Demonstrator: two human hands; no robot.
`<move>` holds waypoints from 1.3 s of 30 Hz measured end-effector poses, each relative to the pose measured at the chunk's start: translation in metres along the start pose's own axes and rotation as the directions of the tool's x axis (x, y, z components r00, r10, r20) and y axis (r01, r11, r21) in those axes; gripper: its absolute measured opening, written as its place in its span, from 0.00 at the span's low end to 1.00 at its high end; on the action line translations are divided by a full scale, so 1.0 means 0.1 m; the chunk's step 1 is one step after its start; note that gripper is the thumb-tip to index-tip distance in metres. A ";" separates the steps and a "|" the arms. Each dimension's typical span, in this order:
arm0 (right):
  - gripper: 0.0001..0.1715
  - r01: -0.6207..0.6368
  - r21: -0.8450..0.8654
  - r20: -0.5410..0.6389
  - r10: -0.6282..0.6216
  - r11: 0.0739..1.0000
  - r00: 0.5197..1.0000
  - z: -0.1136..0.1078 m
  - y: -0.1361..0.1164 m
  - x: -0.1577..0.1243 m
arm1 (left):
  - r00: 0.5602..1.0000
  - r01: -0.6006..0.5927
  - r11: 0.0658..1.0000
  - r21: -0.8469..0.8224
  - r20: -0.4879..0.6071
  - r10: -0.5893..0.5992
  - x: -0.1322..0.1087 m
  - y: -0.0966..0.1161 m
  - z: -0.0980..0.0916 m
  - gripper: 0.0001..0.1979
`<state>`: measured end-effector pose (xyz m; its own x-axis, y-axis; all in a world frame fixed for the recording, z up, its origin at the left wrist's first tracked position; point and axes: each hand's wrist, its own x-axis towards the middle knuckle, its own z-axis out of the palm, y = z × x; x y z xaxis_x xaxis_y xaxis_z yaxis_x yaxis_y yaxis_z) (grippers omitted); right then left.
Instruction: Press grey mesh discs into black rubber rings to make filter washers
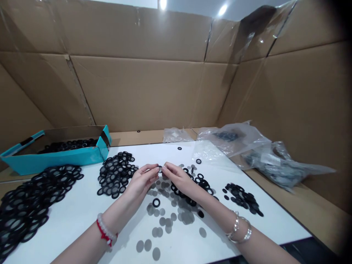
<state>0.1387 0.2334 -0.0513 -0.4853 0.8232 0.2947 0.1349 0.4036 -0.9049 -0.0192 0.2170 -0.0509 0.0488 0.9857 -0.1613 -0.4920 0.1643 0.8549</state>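
A black rubber ring [160, 169] is pinched between the fingertips of the left hand [143, 179] and right hand [179, 178], both grips closed on it, above a white worktop [82, 223]. Just below the grips lie scattered grey mesh discs [162, 221] and a loose black ring [156, 202]. Left of the left hand is a heap of meshed black rings [115, 175]; farther left are a larger heap [27, 209] and a teal box [55, 158] holding more. Under the right hand lies a loose pile of black rings [192, 190], with a small heap [242, 200] farther right. Plastic bags [233, 141] lie beyond the grips, before cardboard walls [137, 91].
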 end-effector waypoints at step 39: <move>0.16 -0.058 -0.200 0.013 0.062 0.978 0.998 -0.09 -0.09 -0.02 | 0.998 -0.060 0.903 0.424 0.034 0.051 -0.09 0.14 0.08 0.13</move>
<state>0.1462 0.2316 -0.0408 -0.4876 0.8411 0.2342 0.3329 0.4271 -0.8407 -0.0199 0.2104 -0.0332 0.0536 0.9935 -0.1009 -0.0786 0.1049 0.9914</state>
